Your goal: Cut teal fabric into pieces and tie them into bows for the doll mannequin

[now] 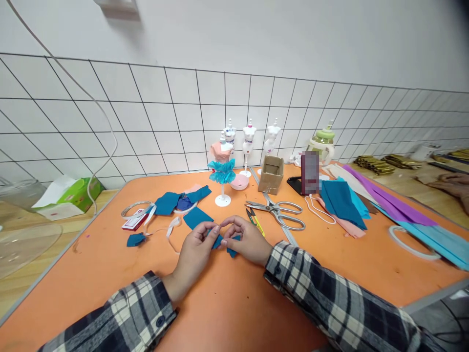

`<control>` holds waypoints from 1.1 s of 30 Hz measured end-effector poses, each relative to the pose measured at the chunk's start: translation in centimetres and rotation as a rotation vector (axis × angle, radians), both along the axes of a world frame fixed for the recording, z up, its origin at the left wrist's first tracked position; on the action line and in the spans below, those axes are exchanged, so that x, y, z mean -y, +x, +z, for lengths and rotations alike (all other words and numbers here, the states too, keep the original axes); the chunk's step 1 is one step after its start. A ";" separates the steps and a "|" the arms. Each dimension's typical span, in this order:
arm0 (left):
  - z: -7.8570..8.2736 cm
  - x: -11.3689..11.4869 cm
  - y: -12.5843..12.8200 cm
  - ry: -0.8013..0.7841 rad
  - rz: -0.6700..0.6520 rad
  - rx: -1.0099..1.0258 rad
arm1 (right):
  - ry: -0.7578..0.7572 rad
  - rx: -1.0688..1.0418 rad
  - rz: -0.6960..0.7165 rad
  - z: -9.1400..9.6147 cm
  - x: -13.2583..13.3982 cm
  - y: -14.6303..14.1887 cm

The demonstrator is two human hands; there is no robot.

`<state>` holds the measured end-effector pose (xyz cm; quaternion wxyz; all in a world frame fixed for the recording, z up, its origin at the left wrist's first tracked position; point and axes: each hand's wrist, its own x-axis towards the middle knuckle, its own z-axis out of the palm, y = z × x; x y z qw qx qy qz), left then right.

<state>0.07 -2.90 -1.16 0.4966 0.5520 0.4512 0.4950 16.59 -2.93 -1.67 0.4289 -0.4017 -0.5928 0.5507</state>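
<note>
My left hand (198, 245) and my right hand (247, 239) meet over the near middle of the orange table. Their thumbs and fingers pinch a small piece of teal crepe paper (233, 250), part of which is hidden behind the fingers. Just beyond them lies a flat teal square (198, 218). Yellow-handled thread snips (259, 226) rest beside my right fingers, with large metal scissors (278, 211) further right. Behind stands a small white dress form (223, 199) wearing a peach top and a ruffled turquoise skirt (222, 172).
Several bare mini dress forms (249, 142) stand by the tiled wall, near a pink bowl (240, 182) and a cardboard box (271, 175). A phone on a stand (310, 173), crepe sheets (340, 200) and a bottle (323, 144) are right. Tape rolls (136, 210) and white ribbon (173, 226) lie left.
</note>
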 end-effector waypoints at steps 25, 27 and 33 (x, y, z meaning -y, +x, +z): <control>-0.2 -0.2 0.1 -0.117 -0.260 0.068 | -0.055 -0.148 -0.175 0.1 -0.7 0.3; -0.4 -0.3 0.1 -0.136 -0.239 -0.003 | 0.023 -0.045 -0.187 0.2 -0.8 0.7; -1.1 -0.7 -0.5 -0.148 -0.215 0.114 | 0.306 0.221 -0.062 1.1 -1.2 2.6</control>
